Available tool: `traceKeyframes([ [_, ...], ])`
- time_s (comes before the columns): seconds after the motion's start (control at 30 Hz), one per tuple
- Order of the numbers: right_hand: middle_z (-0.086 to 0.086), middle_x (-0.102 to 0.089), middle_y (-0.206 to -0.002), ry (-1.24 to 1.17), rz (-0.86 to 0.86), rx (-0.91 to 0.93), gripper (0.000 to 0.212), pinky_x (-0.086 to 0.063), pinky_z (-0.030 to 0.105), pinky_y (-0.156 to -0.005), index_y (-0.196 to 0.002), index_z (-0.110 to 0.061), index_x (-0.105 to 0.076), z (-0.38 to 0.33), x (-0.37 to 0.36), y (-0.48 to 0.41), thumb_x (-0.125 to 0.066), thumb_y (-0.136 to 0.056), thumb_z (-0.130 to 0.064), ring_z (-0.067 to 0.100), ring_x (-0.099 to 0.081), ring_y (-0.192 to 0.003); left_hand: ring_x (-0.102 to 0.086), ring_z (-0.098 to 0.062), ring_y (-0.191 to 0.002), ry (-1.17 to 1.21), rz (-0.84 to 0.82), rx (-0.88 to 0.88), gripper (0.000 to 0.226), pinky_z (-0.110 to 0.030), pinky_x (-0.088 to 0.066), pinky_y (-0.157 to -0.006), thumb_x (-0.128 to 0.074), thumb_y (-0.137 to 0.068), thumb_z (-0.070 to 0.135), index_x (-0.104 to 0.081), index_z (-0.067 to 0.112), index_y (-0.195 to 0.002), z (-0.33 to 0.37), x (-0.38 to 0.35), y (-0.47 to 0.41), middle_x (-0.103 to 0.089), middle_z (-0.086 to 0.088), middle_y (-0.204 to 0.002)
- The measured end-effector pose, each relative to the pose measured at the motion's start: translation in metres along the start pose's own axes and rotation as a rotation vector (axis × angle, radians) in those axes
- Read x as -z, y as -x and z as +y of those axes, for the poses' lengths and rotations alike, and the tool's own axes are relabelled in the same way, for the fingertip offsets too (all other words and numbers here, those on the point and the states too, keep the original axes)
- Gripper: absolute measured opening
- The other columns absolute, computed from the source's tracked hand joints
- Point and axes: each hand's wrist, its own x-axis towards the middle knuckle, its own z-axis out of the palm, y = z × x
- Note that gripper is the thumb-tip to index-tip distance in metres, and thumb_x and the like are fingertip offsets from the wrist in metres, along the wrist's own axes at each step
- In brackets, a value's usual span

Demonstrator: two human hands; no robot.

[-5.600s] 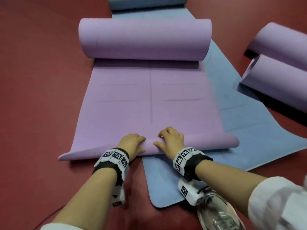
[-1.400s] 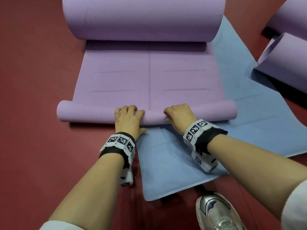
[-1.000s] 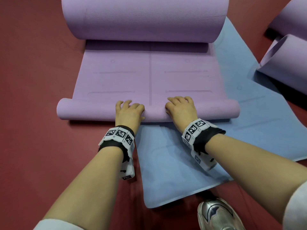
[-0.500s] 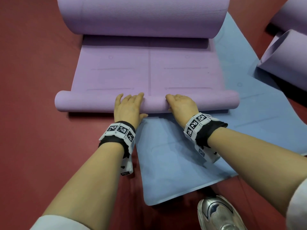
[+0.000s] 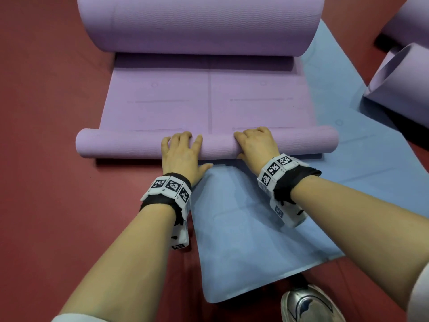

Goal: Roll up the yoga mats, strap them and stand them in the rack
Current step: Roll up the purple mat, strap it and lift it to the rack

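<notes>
A purple yoga mat (image 5: 162,105) lies flat on the floor with both ends rolled. Its near end forms a thin roll (image 5: 125,145); its far end is a thick roll (image 5: 199,24). My left hand (image 5: 182,156) lies over the middle of the thin roll, fingers curved over its top and thumb stretched out on the near side. My right hand (image 5: 257,145) grips the same roll just to the right, fingers bent over the top and thumb against the near side. A blue mat (image 5: 243,240) lies flat underneath, running off to the right.
Two more rolled purple mats lie at the right edge, one nearer (image 5: 404,84) and one behind it (image 5: 411,22). A silver shoe (image 5: 308,305) stands at the blue mat's near corner. Red floor (image 5: 46,159) stretches to the left. No rack or strap is in view.
The thin near roll has travelled away from me and grown thicker, shortening the flat stretch of purple mat. Both hands moved forward with it, and more of the blue mat shows.
</notes>
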Motion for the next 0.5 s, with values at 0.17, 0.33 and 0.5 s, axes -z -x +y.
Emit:
traceKeyframes([
  [0.17,0.005,-0.065,-0.105,-0.101,-0.043,-0.024,0.042,-0.018,0.035,-0.109,-0.122,-0.013,-0.043,0.012,0.008,-0.010,-0.061,-0.087,-0.027,0.024,-0.058,-0.107,-0.045,-0.022,-0.123,-0.007,-0.004,0.003,0.076,-0.039,-0.009,-0.110,-0.070,-0.078,0.042,-0.033,0.019,-0.141,-0.001,0.006,-0.021,-0.054,-0.002,-0.128],
  [0.33,0.012,-0.061,-0.122,-0.098,0.135,-0.069,0.033,-0.034,0.045,-0.101,-0.101,-0.018,-0.067,0.014,-0.001,-0.014,-0.078,-0.072,-0.026,0.030,-0.055,-0.114,-0.034,-0.023,-0.135,0.007,-0.036,-0.011,0.041,-0.043,-0.005,-0.110,-0.065,-0.083,0.040,-0.054,0.021,-0.118,-0.004,0.005,-0.038,-0.049,-0.001,-0.137],
  [0.5,0.011,-0.060,-0.076,-0.038,0.265,-0.081,0.039,-0.050,0.039,-0.076,-0.095,-0.013,-0.072,0.012,-0.002,-0.017,-0.086,-0.060,-0.022,0.030,-0.059,-0.067,-0.025,-0.029,-0.131,0.012,-0.020,0.033,0.036,-0.041,-0.002,-0.103,-0.066,-0.081,0.042,-0.064,0.027,-0.114,-0.005,0.015,-0.047,-0.035,-0.008,-0.137],
])
